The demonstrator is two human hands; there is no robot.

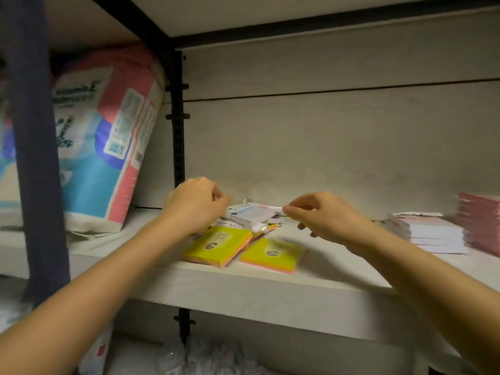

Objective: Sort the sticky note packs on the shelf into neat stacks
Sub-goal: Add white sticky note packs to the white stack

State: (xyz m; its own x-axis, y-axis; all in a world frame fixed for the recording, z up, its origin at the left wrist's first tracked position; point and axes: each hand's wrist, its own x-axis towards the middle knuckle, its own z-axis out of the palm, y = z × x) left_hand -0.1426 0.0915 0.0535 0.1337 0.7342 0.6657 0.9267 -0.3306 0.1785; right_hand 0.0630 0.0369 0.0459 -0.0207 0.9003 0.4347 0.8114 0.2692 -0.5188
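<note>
Two yellow sticky note packs (220,246) lie askew on the shelf (270,288). Both hands pinch a pale clear-wrapped pack (251,213): left hand (193,204) closed on one end, right hand (324,217) on the other.

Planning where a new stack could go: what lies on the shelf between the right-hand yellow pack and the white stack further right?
In the head view, only bare shelf separates the yellow pack from the white stack.

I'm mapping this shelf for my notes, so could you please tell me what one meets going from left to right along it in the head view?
Large pink and blue bag → left hand → yellow pack near the front edge → right hand → white stack → pink stack.
</note>
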